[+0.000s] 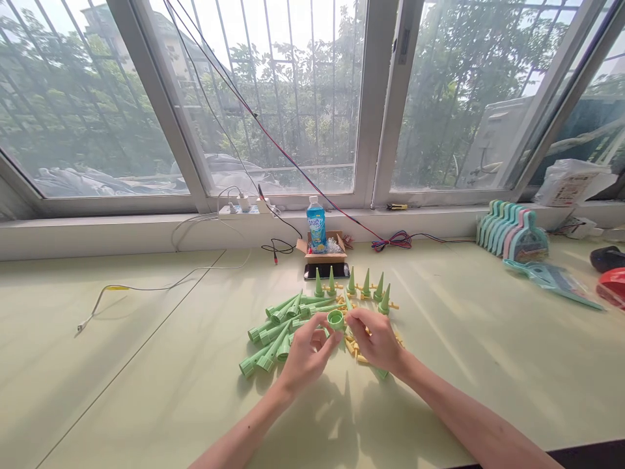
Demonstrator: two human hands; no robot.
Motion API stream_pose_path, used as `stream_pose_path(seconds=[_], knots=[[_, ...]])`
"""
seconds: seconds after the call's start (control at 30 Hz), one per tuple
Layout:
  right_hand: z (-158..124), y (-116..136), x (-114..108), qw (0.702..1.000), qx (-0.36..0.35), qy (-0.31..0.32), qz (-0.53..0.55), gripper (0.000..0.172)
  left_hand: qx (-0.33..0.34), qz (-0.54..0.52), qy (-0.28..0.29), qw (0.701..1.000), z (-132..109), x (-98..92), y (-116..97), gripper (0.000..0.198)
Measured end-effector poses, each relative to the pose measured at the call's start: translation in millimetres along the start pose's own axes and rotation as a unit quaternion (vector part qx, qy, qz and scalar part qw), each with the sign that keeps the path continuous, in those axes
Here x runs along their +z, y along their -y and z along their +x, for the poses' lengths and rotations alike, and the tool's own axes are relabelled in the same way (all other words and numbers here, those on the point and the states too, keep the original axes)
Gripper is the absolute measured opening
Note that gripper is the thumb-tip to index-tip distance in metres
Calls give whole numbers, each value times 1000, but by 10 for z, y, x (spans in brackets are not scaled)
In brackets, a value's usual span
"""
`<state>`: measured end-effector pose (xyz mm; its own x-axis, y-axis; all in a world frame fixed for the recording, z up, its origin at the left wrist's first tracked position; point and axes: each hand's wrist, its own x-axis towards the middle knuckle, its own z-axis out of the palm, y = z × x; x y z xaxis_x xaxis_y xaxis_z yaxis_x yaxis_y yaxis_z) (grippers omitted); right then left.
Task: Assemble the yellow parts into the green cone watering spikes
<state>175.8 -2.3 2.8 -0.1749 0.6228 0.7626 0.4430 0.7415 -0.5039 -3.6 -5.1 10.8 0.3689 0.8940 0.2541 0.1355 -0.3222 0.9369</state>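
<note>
The left hand (308, 352) grasps a green socketed piece (335, 318) between thumb and fingers, its round open mouth turned upward; the right hand (374, 335) is close beside that piece, its fingers bent together near the rim, though I cannot tell what, if anything, they pinch; to the left of the left hand and beyond it, green spikes (271, 333) lie in a loose heap on the counter (161, 365), several with their hollow ends facing the person; beneath and around the right hand, small yellow pieces (350, 345) are scattered, partly hidden by it; beyond both hands, six green cones (366, 285) stand upright in a curved row, yellow parts jutting from the bases of some; farther beyond the hands, a dark phone (312, 271) lies in front of an open cardboard box (332, 258), with a bottle of blue liquid (317, 225) upright at the box; well off to the right of the right hand, pastel-coloured items (512, 234) stand in a close row.
</note>
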Motion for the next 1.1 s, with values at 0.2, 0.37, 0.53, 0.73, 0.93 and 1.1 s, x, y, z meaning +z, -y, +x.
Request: stream_pose_path(seconds=[0.2, 0.37, 0.53, 0.73, 0.93, 1.1], knots=[[-11, -7, -10, 999, 7, -33, -9, 26, -30, -56, -6, 998, 18, 3, 39, 49], [-1, -2, -15, 999, -28, -20, -1, 23, -122, -99, 43, 987, 37, -12, 14, 74], [-16, -21, -1, 998, -67, 23, -3, 21, -177, -132, 95, 971, 41, -16, 13, 80], [-36, -50, 13, 997, -67, 42, 3, 22, -177, -162, 112, 964, 40, -31, 39, 74], [-28, -59, 9, 997, -66, 40, 6, 21, -181, -161, 109, 964, 37, -34, 29, 73], [-19, -46, 4, 997, -61, 42, 11, 20, -154, -154, 100, 971, 47, -32, 4, 68]])
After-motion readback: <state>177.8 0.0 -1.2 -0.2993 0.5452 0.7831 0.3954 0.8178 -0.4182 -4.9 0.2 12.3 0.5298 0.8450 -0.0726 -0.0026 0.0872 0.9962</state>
